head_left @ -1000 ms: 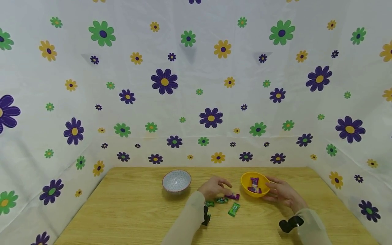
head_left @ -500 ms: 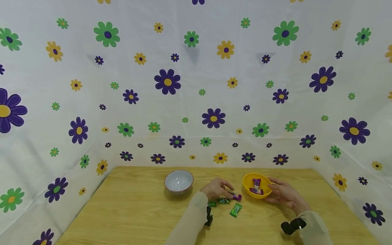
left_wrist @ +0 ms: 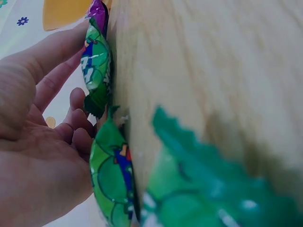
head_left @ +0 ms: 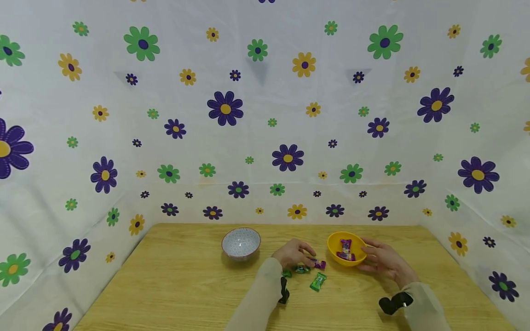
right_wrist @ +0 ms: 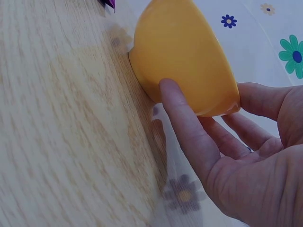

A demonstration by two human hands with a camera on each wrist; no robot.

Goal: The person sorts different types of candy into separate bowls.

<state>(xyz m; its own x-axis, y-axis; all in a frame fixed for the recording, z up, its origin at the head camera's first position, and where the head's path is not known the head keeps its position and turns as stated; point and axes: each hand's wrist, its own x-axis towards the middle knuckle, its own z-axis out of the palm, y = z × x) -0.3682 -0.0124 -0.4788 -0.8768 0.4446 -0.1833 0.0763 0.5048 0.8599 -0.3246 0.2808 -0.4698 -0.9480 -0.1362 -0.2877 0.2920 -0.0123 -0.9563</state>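
Observation:
My left hand (head_left: pixel 291 253) reaches down to the tabletop. Its fingertips pinch the near end of a purple-wrapped candy (head_left: pixel 319 264); the exact contact is partly hidden in the left wrist view. Beside and under this hand lie green-wrapped candies (left_wrist: pixel 97 66), one of them (head_left: pixel 318 281) a little apart toward me. On the right stands a yellow bowl (head_left: pixel 334 255) with purple candies (head_left: pixel 346 248) inside. My right hand (head_left: pixel 385 262) holds the bowl's right side, and in the right wrist view a fingertip (right_wrist: pixel 173 94) presses its outer wall while another digit lies at the rim.
A pale grey patterned bowl (head_left: pixel 241 243) with a reddish rim stands at the back left of the wooden table (head_left: pixel 178 276). White cloth (head_left: pixel 186 151) printed with flowers encloses the table at the back and both sides. Black straps with small cameras (head_left: pixel 395 302) sit on the wrists.
The whole head view has shifted slightly. Both hands, the candies and the bowls keep their places relative to each other.

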